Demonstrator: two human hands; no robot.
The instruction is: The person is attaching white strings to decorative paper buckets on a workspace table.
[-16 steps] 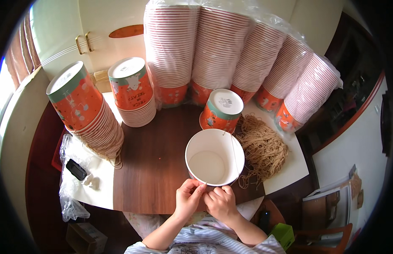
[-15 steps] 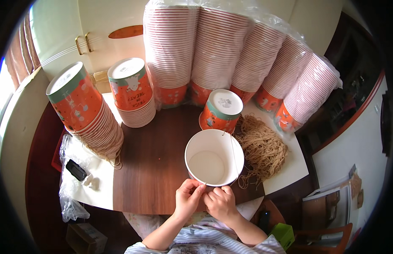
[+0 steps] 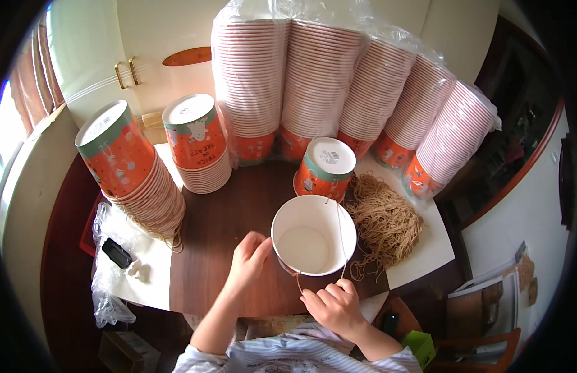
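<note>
A white-lined paper bucket (image 3: 304, 247) stands mouth up at the middle of the table, its inside facing me. A thin tan cord (image 3: 340, 233) is fixed at its far rim, crosses the mouth and hangs over the near side. My right hand (image 3: 335, 306), closed, grips this cord just below the near rim, and a loop of it runs up to the bucket's near wall. Beside the bucket's left wall is my left hand (image 3: 246, 264), thumb and fingers slightly apart, with nothing visible in it. Whether its fingertips touch the wall I cannot tell.
Behind the bucket sits an upside-down orange bucket (image 3: 325, 168), beside a heap of tan cords (image 3: 388, 221). Tall plastic-wrapped bucket stacks (image 3: 316, 81) line the back. Two more stacks, one taller (image 3: 130, 168) and one shorter (image 3: 198, 146), stand left, near a black tray (image 3: 117, 253).
My left hand has let go at the near rim and moved left beside the bucket. My right hand has drawn slightly down, pulling the cord out toward me. The view has shifted slightly.
</note>
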